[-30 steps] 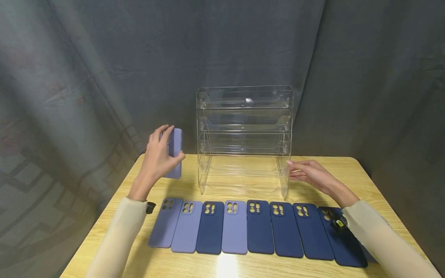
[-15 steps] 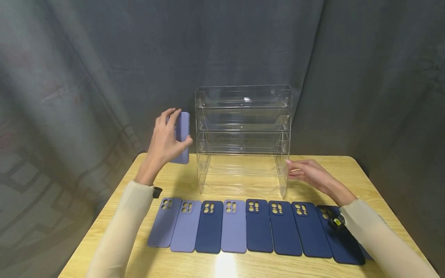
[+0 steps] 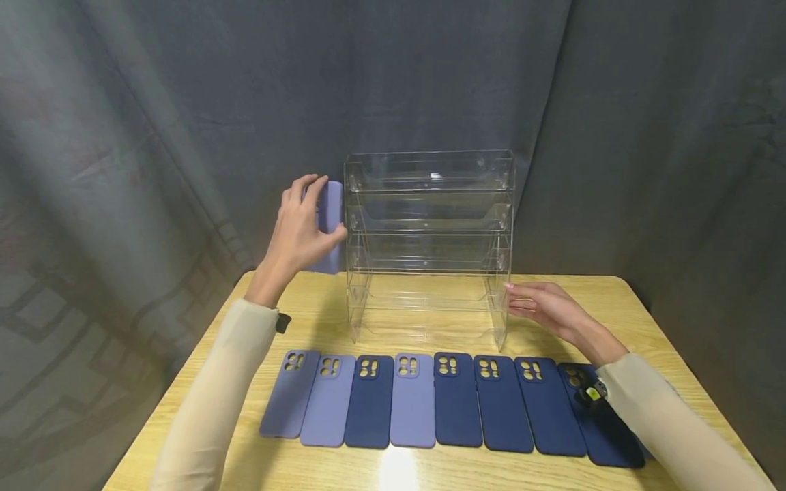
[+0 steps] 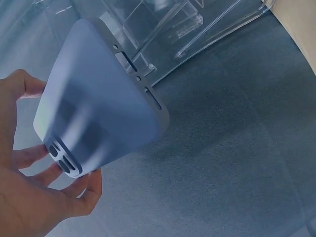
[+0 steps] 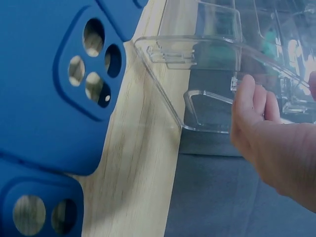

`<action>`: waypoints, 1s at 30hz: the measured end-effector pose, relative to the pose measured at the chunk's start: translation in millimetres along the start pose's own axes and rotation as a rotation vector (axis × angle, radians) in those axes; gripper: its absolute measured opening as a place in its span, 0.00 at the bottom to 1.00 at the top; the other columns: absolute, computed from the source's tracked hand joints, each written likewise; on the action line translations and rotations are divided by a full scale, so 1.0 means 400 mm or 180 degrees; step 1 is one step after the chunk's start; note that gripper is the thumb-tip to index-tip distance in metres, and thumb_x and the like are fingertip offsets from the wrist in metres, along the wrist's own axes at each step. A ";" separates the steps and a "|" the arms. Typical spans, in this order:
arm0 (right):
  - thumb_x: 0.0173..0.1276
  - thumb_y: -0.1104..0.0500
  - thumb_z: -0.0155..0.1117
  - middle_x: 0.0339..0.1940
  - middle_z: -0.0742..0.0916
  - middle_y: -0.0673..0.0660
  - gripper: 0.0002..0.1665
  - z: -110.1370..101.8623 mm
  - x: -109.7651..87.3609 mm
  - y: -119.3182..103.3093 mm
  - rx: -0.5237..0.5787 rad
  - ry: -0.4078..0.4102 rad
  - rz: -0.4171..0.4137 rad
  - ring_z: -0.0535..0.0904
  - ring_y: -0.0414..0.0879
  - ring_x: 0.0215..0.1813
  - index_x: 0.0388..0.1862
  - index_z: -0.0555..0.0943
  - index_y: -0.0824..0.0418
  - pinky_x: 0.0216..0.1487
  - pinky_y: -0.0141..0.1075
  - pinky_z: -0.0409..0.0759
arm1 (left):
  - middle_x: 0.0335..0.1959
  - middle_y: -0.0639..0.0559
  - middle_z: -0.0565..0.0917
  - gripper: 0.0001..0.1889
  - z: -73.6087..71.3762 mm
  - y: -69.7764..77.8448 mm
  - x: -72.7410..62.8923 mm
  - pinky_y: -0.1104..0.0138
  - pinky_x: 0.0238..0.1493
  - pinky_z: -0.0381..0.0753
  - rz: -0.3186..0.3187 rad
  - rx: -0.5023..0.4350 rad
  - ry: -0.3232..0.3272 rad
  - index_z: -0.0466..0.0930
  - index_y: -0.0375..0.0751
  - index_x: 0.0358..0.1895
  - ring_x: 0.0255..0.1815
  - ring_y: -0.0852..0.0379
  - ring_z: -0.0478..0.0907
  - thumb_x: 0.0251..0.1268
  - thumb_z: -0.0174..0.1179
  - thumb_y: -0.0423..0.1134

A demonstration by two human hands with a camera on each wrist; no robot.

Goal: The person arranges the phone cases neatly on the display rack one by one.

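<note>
My left hand (image 3: 297, 228) holds a lavender phone case (image 3: 332, 204) upright between thumb and fingers, just beside the left wall of a clear acrylic tiered rack (image 3: 428, 191). From the left wrist view, the case (image 4: 108, 103) shows its outer back, with the camera cutouts near my fingers and the port holes at the far end. At the rack's right wall is my right hand (image 3: 555, 310), its fingertips touching the clear panel. In the right wrist view the fingers of that hand (image 5: 276, 138) lie fairly straight against the panel, the thumb mostly out of frame.
A row of phone cases lies along the table's front, in lavender (image 3: 413, 409) and navy (image 3: 458, 409). My right forearm (image 3: 669, 423) overhangs the row's right end. A grey curtain (image 3: 430, 82) hangs behind the wooden table (image 3: 295, 470).
My left hand has raised the lavender phone case and brought it rightward, close to the rack's left wall. My right hand stays at the rack's right side.
</note>
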State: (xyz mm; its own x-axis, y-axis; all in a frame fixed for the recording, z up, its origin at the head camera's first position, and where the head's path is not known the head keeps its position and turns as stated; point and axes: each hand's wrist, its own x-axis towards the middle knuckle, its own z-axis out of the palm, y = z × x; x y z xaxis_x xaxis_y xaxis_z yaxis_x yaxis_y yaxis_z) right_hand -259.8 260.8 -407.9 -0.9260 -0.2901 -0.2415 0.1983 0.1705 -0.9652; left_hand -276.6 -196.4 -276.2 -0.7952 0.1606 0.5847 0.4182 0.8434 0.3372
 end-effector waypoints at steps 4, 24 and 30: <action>0.81 0.48 0.62 0.58 0.84 0.53 0.47 0.000 -0.001 0.002 0.0051 0.0044 0.0019 0.85 0.40 0.58 0.78 0.58 0.81 0.63 0.30 0.85 | 0.80 0.39 0.63 0.45 0.003 0.000 0.017 0.37 0.72 0.69 0.0025 0.0011 -0.0036 0.63 0.42 0.81 0.78 0.34 0.62 0.59 0.68 0.46; 0.80 0.50 0.63 0.69 0.80 0.66 0.45 -0.008 -0.006 -0.002 0.0034 0.0082 0.0075 0.86 0.41 0.58 0.77 0.60 0.82 0.66 0.43 0.85 | 0.81 0.40 0.63 0.46 0.006 0.018 0.118 0.40 0.74 0.70 0.0032 0.0069 0.0028 0.63 0.43 0.81 0.78 0.35 0.62 0.57 0.68 0.47; 0.80 0.51 0.63 0.61 0.85 0.60 0.45 -0.011 -0.006 -0.005 0.0141 0.0057 0.0084 0.88 0.45 0.57 0.78 0.59 0.82 0.61 0.40 0.88 | 0.81 0.41 0.62 0.45 0.004 0.026 0.148 0.41 0.74 0.69 0.0027 0.0079 0.0066 0.62 0.44 0.82 0.78 0.35 0.62 0.59 0.68 0.48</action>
State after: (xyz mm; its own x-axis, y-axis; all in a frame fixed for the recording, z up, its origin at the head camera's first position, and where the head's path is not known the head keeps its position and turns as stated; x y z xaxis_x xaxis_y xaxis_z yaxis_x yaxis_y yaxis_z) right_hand -259.3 265.2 -405.1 -0.9257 -0.2692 -0.2655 0.2364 0.1360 -0.9621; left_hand -320.1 -177.2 -239.2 -0.7822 0.1574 0.6028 0.4138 0.8546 0.3138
